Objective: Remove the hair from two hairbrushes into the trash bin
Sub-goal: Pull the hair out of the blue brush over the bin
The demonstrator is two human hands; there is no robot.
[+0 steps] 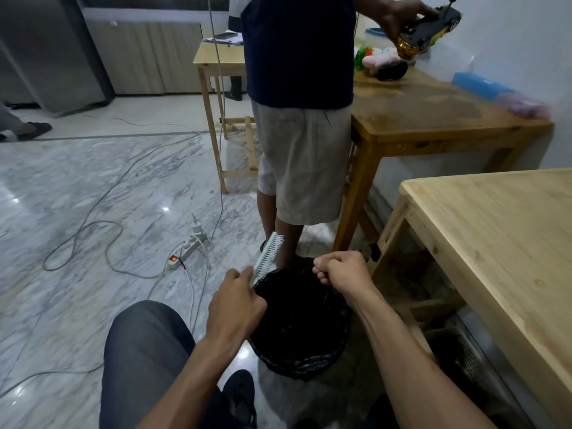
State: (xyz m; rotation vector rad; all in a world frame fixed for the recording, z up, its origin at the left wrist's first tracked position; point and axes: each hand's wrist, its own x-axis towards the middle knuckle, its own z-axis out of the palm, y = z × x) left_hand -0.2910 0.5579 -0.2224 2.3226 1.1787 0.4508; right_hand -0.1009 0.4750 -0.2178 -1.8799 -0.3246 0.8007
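My left hand (236, 300) grips the handle of a white hairbrush (268, 254), whose bristled head points up and away at the left rim of the trash bin (297, 363). The bin is lined with a black bag and stands on the floor between my knees. My right hand (342, 269) hovers over the bin's far rim with its fingers pinched together; whether any hair is between them I cannot tell. A second hairbrush is not in view.
A person in grey shorts (301, 168) stands just beyond the bin, holding a toy car (428, 29). A light wooden table (501, 243) is at my right, a darker one (433, 109) behind it. A power strip (185, 250) and cables lie on the marble floor at left.
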